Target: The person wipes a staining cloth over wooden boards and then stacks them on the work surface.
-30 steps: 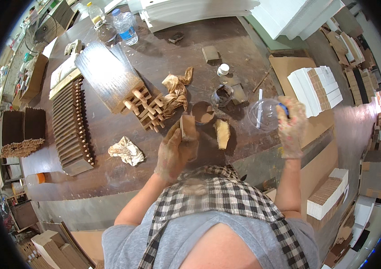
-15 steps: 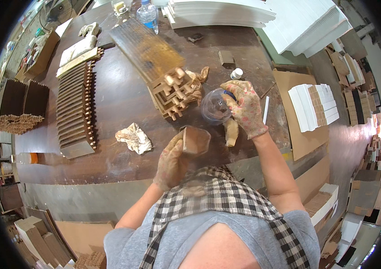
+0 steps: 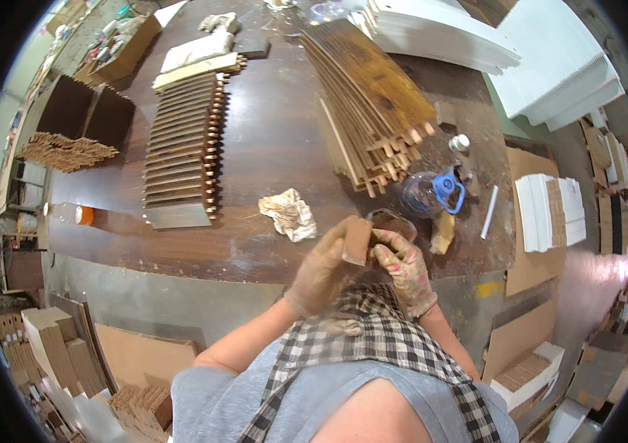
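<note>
My left hand (image 3: 323,272), in a stained glove, grips a small brown rectangular block (image 3: 357,244) held up in front of my apron. Close on its right is my gloved right hand (image 3: 407,273), thumb and fingers pinched together near the block's edge; what lies between them is hidden. Just beyond the hands is a dark, open-looking container (image 3: 392,221), partly covered by my fingers. A clear plastic jug with a blue handle (image 3: 447,193) stands on the table past my right hand, beside a yellowish piece (image 3: 443,233).
Ahead lies a stack of brown slatted boards (image 3: 373,81), with a row of dark strips (image 3: 184,151) to its left. A crumpled cloth (image 3: 289,215) and an orange-capped bottle (image 3: 70,214) rest on the dark table (image 3: 255,255). White panels (image 3: 439,33) are piled at the back right.
My right hand has let go of the blue-handled jug and come in beside my left. The left hand still grips the block, now turned. The whole view has shifted, moving the table things rightward.
</note>
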